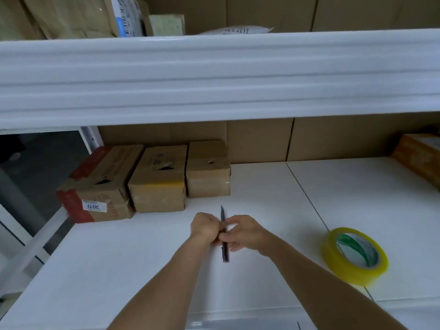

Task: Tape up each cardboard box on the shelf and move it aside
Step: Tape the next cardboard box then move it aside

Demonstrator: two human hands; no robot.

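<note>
Both the left hand (206,228) and right hand (242,233) are gripping a utility knife (223,234) while three cardboard boxes (157,178) (seemingly taped already) are sitting aside at the shelf (262,210) back-left, the tape roll (354,254) lying idle nearby.

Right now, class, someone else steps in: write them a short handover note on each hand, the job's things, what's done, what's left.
Left hand and right hand both grip a black utility knife, blade pointing away.
Yellow tape roll lies on the shelf, right of the hands, untouched.
Three cardboard boxes sit side by side at back left, apparently taped.
No untaped box is clearly in view.
</note>
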